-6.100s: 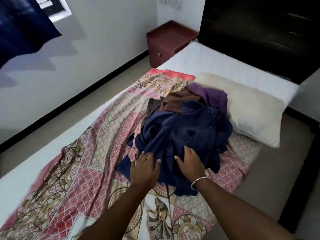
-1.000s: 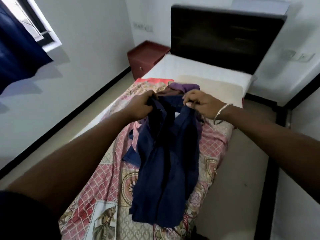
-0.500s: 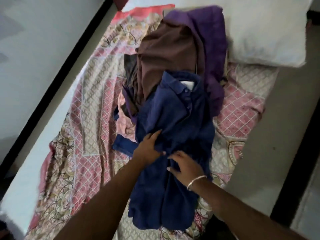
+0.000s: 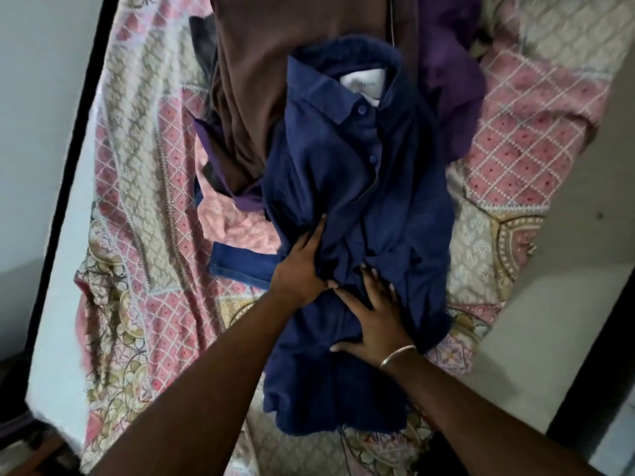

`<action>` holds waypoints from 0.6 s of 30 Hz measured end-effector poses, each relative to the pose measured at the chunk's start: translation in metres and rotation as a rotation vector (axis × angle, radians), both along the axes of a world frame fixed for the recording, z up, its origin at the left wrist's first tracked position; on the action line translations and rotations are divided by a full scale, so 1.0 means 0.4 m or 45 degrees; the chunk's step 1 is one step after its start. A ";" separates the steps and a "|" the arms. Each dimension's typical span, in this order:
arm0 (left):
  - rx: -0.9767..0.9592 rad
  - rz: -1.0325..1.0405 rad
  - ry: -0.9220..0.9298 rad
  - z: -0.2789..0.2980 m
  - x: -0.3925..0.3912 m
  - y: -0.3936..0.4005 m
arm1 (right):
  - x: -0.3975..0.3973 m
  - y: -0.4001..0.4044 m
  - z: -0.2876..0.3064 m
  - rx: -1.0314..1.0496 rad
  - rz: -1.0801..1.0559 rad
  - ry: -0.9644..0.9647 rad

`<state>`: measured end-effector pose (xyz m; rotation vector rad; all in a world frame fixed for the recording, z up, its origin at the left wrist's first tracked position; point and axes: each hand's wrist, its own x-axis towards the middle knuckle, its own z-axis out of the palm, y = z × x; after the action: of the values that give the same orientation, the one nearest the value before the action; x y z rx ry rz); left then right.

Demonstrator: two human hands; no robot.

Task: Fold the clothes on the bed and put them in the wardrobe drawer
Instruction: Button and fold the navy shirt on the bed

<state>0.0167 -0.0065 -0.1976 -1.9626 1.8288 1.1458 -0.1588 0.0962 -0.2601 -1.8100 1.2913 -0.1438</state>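
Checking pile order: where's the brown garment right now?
Head view, top centre: the brown garment lies under the navy shirt's collar end, with the purple garment on its right.

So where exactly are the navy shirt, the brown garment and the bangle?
navy shirt (image 4: 364, 173): head view, on its buttoned front below the collar.
brown garment (image 4: 261, 73): head view, on the broad smooth part left of the shirt collar.
bangle (image 4: 397, 355): head view, on the metal band at the right wrist.

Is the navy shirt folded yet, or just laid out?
Laid out, not folded: the navy shirt lies lengthwise, collar up, still rumpled, with both hands pressing its middle.
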 end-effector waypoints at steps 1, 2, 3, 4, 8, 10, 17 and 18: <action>0.003 -0.021 0.005 -0.003 0.002 -0.003 | 0.001 0.000 -0.009 0.011 -0.005 -0.013; 0.005 -0.032 0.008 -0.005 0.005 -0.006 | 0.004 -0.001 -0.014 0.029 -0.002 -0.017; 0.002 -0.035 0.013 -0.009 0.007 -0.008 | 0.006 -0.001 -0.021 0.040 0.006 -0.022; -0.005 -0.048 0.022 -0.012 0.010 -0.012 | 0.008 -0.001 -0.028 0.031 -0.003 -0.036; -0.013 -0.070 0.048 -0.024 0.019 -0.014 | 0.013 0.009 -0.054 -0.079 -0.085 -0.089; -0.036 -0.087 0.072 -0.034 0.027 -0.011 | 0.016 0.015 -0.069 -0.169 -0.125 -0.083; -0.182 -0.219 0.163 -0.081 0.078 -0.007 | 0.039 0.032 -0.095 -0.299 -0.243 -0.001; -0.210 -0.239 0.170 -0.081 0.082 -0.010 | 0.040 0.031 -0.089 -0.334 -0.253 0.017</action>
<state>0.0496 -0.0105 -0.2302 -1.7860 2.1883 1.1238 -0.1428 0.1085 -0.2958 -1.8973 1.5179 -0.4284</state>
